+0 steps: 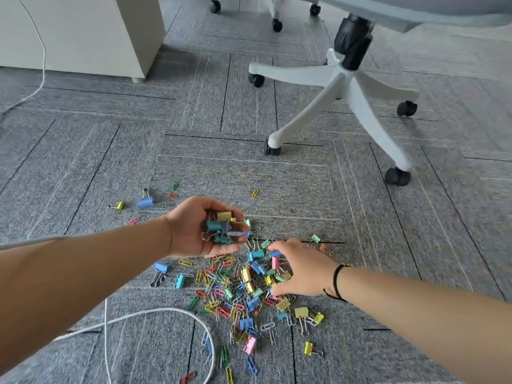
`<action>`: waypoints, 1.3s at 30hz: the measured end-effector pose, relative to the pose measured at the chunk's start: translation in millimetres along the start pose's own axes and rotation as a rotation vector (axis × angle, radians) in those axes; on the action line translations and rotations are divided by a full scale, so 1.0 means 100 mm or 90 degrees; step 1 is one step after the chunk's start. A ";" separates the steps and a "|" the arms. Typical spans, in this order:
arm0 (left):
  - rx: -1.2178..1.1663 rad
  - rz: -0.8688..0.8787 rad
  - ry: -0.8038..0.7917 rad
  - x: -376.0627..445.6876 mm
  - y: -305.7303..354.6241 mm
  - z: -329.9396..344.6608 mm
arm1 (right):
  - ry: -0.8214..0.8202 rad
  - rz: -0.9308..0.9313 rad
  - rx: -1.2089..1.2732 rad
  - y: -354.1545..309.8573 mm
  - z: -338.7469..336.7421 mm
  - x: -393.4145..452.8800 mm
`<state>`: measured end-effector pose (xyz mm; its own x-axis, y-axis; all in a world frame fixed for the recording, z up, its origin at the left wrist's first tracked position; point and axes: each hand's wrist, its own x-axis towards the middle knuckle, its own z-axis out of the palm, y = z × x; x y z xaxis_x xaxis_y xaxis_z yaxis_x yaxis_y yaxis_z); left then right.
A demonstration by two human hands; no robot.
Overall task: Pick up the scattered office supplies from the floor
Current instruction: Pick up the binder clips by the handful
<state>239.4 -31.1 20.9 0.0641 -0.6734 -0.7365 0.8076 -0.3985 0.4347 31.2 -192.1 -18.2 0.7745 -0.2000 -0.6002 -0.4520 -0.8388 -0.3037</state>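
A pile of coloured binder clips and paper clips (238, 289) lies scattered on the grey carpet in the lower middle of the head view. My left hand (194, 231), palm up above the pile's far edge, cups a handful of binder clips (223, 227), teal, yellow and blue. My right hand (302, 270) reaches down onto the right side of the pile, its fingers spread and bent over several clips. Stray clips lie apart: a blue binder clip (145, 202) and a yellow one (119, 205) at the far left, another yellow one (309, 348) near me.
A white office chair base (343, 87) with black castors stands at the far right. A white cabinet (83, 31) fills the far left corner. A white cable (155, 313) loops over the carpet near the pile's left side.
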 end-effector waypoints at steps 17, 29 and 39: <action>-0.008 0.007 0.041 0.05 0.00 -0.08 | 0.049 0.013 0.106 -0.03 0.10 0.27; 0.013 -0.015 0.015 0.08 -0.04 -0.02 | -0.022 0.110 0.552 0.32 -0.15 0.09; 0.051 -0.083 -0.034 0.06 -0.17 0.12 | 0.100 -0.154 0.375 -0.62 -0.95 -0.14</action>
<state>219.6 -36.0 14.9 -0.0713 -0.6440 -0.7617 0.7574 -0.5319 0.3788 90.7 -186.0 79.3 0.9199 -0.1503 -0.3622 -0.3893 -0.4611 -0.7974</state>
